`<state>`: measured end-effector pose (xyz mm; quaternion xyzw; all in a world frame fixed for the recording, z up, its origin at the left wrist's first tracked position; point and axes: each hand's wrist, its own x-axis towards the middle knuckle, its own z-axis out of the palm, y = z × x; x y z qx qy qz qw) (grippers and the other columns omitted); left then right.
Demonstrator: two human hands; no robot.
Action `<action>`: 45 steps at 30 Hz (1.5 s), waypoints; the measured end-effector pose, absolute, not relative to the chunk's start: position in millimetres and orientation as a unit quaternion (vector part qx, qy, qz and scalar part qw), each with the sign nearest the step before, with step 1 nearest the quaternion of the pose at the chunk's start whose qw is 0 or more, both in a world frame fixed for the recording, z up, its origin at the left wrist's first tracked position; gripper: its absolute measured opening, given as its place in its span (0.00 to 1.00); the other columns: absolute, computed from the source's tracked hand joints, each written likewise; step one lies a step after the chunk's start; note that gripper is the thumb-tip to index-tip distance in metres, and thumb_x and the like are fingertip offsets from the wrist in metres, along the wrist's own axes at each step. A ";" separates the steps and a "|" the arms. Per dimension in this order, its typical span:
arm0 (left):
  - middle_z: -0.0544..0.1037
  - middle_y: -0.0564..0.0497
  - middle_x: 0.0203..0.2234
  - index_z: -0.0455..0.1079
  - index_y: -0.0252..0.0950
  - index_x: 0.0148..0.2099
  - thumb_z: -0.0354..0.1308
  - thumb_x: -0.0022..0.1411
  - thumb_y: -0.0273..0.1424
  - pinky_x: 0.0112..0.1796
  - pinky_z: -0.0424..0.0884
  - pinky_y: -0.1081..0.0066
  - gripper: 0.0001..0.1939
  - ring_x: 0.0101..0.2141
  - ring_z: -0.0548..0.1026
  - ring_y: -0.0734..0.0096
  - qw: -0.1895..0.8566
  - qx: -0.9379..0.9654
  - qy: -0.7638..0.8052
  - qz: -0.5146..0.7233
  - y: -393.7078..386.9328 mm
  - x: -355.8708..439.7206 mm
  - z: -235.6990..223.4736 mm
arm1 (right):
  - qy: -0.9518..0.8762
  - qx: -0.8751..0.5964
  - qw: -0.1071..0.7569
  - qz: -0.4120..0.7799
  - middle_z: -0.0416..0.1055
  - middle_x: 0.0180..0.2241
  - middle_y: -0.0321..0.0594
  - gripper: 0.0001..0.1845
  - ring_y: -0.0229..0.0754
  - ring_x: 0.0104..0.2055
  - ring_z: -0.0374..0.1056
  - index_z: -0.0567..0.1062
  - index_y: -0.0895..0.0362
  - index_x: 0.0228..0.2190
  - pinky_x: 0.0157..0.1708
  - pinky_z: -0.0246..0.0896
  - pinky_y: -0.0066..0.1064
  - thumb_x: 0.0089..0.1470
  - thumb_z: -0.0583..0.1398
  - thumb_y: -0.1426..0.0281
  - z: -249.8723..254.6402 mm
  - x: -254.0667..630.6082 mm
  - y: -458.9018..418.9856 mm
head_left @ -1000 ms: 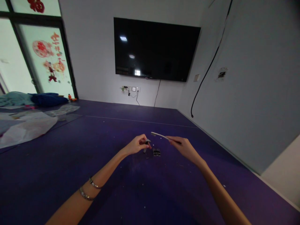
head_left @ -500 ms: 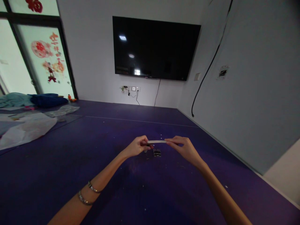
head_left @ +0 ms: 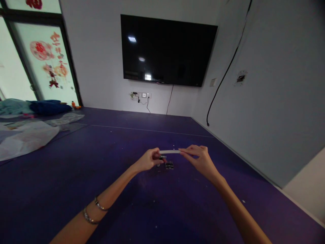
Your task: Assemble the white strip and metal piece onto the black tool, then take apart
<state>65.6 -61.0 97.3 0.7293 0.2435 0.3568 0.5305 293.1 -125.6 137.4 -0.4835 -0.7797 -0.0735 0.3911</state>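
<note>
A thin white strip (head_left: 169, 152) is stretched nearly level between my two hands, above the purple surface. My left hand (head_left: 149, 160), with two bracelets on its wrist, is closed on the strip's left end; its other fingers curl below. The right end is pinched between the thumb and fingers of my right hand (head_left: 196, 155). Just under the strip lies a small dark, box-like thing (head_left: 169, 165) with light markings. Another small dark and silvery item (head_left: 162, 157) shows beside my left fingers; I cannot tell whether they touch it.
Small white bits (head_left: 243, 201) are scattered over the purple surface (head_left: 142, 210). Clear plastic sheeting (head_left: 30, 137) and dark blue cloth (head_left: 50, 106) lie at the left. A television (head_left: 169, 51) hangs on the far wall. A black cable (head_left: 223, 79) dangles along the right wall.
My right hand has shifted slightly right and up, and a little more of the strip shows between the hands. The whole view has moved slightly. Both hands keep their hold.
</note>
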 end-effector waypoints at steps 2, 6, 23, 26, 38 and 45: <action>0.77 0.47 0.29 0.57 0.34 0.30 0.62 0.49 0.28 0.28 0.65 0.73 0.14 0.26 0.72 0.75 0.534 0.726 0.243 0.360 -60.9 66.4 96.8 | -0.784 -0.479 0.387 -0.070 0.74 0.31 0.37 0.13 0.40 0.35 0.68 0.77 0.45 0.38 0.42 0.48 0.39 0.54 0.55 0.58 138.5 291.9 -127.4; 0.77 0.47 0.29 0.57 0.34 0.30 0.63 0.48 0.27 0.28 0.65 0.73 0.14 0.25 0.71 0.76 0.526 0.728 0.246 0.364 -61.7 65.9 99.0 | -0.786 -0.481 0.382 -0.066 0.74 0.31 0.36 0.13 0.40 0.35 0.68 0.77 0.45 0.37 0.43 0.47 0.40 0.53 0.56 0.59 139.0 291.3 -127.9; 0.77 0.47 0.29 0.57 0.34 0.29 0.62 0.49 0.27 0.30 0.64 0.73 0.14 0.30 0.74 0.72 0.517 0.734 0.248 0.364 -62.8 64.9 100.6 | -0.783 -0.457 0.423 0.011 0.76 0.29 0.39 0.11 0.40 0.30 0.69 0.79 0.49 0.34 0.34 0.58 0.33 0.52 0.58 0.62 138.5 294.4 -123.9; 0.77 0.48 0.28 0.59 0.34 0.30 0.63 0.48 0.28 0.29 0.64 0.73 0.13 0.26 0.72 0.75 0.505 0.741 0.248 0.368 -63.4 65.8 99.7 | -0.790 -0.446 0.421 0.023 0.75 0.29 0.38 0.10 0.38 0.29 0.68 0.79 0.49 0.34 0.33 0.58 0.33 0.52 0.58 0.62 137.3 293.3 -125.0; 0.77 0.49 0.29 0.58 0.34 0.29 0.62 0.48 0.27 0.31 0.64 0.73 0.12 0.30 0.74 0.73 0.500 0.740 0.251 0.374 -64.8 65.8 98.0 | -0.785 -0.431 0.439 0.075 0.75 0.29 0.39 0.11 0.38 0.28 0.68 0.79 0.51 0.35 0.30 0.60 0.30 0.52 0.58 0.62 134.1 295.4 -123.1; 0.77 0.48 0.30 0.57 0.35 0.29 0.60 0.49 0.24 0.33 0.65 0.72 0.12 0.32 0.75 0.72 0.508 0.738 0.241 0.373 -68.8 68.2 101.6 | -0.771 -0.434 0.454 0.105 0.75 0.30 0.41 0.13 0.40 0.30 0.68 0.79 0.52 0.35 0.30 0.61 0.31 0.51 0.58 0.61 129.6 298.9 -121.2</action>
